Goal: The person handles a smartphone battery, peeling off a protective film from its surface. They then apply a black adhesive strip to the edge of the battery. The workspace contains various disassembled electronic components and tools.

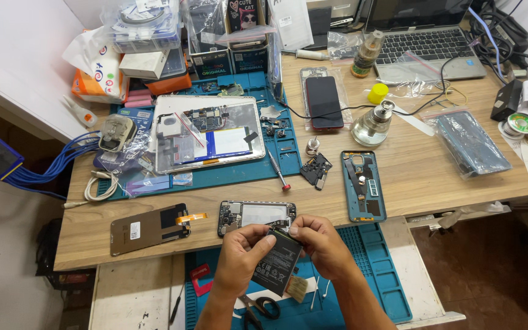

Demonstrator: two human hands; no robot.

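Note:
Both hands hold a flat black phone battery upright over a blue work mat at the desk's front edge. My left hand grips its left side, thumb on the top corner. My right hand pinches its top right corner. Just beyond the hands lies an opened phone body with its inner parts showing. A detached phone screen with an orange flex cable rests to its left.
A teal phone frame, a red-handled screwdriver, an opened tablet, a dark phone, a glass bottle and a laptop crowd the wooden desk. Scissors and a brush lie under my hands.

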